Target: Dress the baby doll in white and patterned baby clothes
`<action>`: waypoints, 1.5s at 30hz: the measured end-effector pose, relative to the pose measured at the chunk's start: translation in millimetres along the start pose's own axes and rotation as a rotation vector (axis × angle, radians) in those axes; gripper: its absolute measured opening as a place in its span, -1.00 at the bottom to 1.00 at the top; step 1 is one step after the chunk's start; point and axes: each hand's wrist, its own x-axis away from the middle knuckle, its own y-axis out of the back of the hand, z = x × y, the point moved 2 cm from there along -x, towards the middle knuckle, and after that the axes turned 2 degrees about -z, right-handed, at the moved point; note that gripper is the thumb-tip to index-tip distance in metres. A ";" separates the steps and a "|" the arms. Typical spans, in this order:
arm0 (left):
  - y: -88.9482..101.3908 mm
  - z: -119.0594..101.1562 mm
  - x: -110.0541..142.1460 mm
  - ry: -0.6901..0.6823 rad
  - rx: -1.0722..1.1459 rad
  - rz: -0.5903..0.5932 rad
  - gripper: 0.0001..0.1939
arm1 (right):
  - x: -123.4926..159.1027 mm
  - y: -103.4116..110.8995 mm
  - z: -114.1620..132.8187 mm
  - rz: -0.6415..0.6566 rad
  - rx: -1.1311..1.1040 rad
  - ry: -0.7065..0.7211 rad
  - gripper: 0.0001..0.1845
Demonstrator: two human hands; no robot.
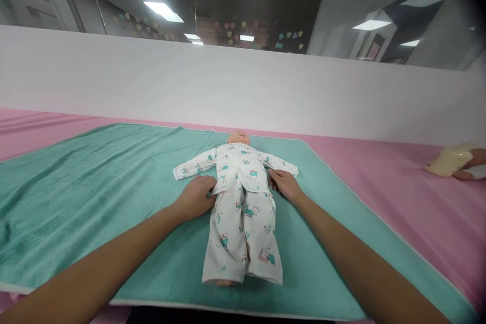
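A baby doll (240, 136) lies on its back on a green towel (114, 187), its head toward the wall. It wears a white pajama top (239, 162) and matching pajama pants (243, 233), both printed with small teal and pink figures. The sleeves are spread to either side and cover the doll's hands. My left hand (197, 196) is closed at the lower left edge of the top, pinching its hem. On the other side, my right hand (285, 185) has its fingers closed against the top's side edge, just below the sleeve. A bit of foot shows under the left pant leg.
Pink cloth (379, 172) covers the surface under the towel. A low white wall (228, 86) runs along the back, with glass above it. At the far right lies a pale yellow object (450, 161) with skin-toned parts beside it, its kind unclear.
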 end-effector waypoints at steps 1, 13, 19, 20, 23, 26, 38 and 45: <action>1.2 -2.1 1.3 -0.017 0.033 0.022 -0.88 | -6.0 1.3 -3.5 -0.019 -0.001 -0.031 -0.46; 31.2 114.6 -2.9 0.817 -0.039 -0.216 -0.59 | -41.8 85.9 -49.6 -0.332 0.534 -0.184 -0.52; 23.6 116.2 -5.8 0.806 0.283 -0.338 -0.69 | -46.4 84.8 -54.2 -0.305 0.169 -0.099 -0.59; 22.1 116.5 -6.1 0.806 0.410 -0.403 -0.68 | -46.5 86.0 -56.1 -0.314 0.029 -0.092 -0.60; 19.6 120.5 -7.2 0.755 0.850 -0.582 -0.59 | -46.9 89.9 -62.1 -0.320 -0.320 -0.109 -0.59; 23.1 124.2 -7.1 0.701 1.077 -0.698 -0.55 | -47.6 90.9 -64.2 -0.292 -0.449 -0.113 -0.59; 39.0 126.0 0.4 0.663 1.073 -0.720 -0.37 | -51.1 107.6 -73.4 -0.412 -0.453 -0.109 -0.72; 34.7 147.8 5.2 0.749 1.032 -0.753 -0.30 | -56.4 110.4 -84.6 -0.483 -0.437 -0.163 -0.79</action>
